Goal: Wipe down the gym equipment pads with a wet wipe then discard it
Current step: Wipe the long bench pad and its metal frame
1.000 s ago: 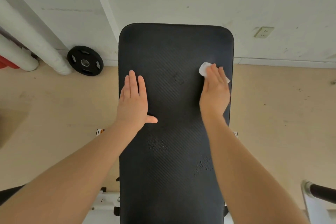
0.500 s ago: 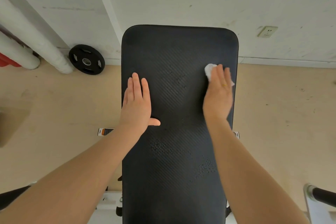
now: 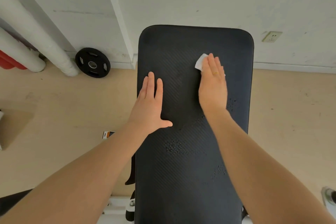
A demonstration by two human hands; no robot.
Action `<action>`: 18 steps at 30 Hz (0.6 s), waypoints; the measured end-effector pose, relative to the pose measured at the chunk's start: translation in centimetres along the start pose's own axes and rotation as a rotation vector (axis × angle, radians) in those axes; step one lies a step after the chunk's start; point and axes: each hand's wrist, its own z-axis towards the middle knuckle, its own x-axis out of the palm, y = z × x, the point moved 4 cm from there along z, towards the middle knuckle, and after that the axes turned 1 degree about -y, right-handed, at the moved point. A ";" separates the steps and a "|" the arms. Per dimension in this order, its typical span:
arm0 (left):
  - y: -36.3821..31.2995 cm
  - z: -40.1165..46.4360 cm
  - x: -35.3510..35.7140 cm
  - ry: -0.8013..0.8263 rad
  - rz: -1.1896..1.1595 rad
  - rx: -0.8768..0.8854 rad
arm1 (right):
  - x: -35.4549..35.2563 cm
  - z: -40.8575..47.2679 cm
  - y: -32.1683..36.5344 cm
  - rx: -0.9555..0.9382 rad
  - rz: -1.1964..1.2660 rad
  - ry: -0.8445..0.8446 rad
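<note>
A long black ribbed bench pad (image 3: 183,169) runs from the bottom of the view up toward the wall. My right hand (image 3: 212,85) lies flat on its upper right part, straight fingers pressing a white wet wipe (image 3: 200,62) against the pad; only the wipe's upper left corner shows past my fingers. My left hand (image 3: 151,103) rests flat on the pad's left edge with straight fingers and the thumb spread, holding nothing. Patches of small wet droplets show on the pad below both hands.
A black weight plate (image 3: 92,62) leans against the wall at the left, next to white pipes (image 3: 34,31). A wall socket (image 3: 271,36) sits at the right. Beige floor lies on both sides of the bench. A metal bar end (image 3: 329,196) shows at bottom right.
My right hand has slid the wipe leftward from the pad's right edge toward the middle. My left hand has stayed in place on the left edge.
</note>
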 end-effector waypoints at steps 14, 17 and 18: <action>7.5 -5.7 -0.5 -0.110 -0.250 -0.163 | 2.2 0.6 11.1 -0.334 -0.013 0.210; 7.5 -6.1 -0.4 -0.129 -0.248 -0.072 | 2.9 0.3 12.5 -0.328 -0.029 0.178; 7.4 -6.2 -0.3 -0.135 -0.255 -0.043 | 3.3 -0.9 13.1 -0.410 -0.122 0.192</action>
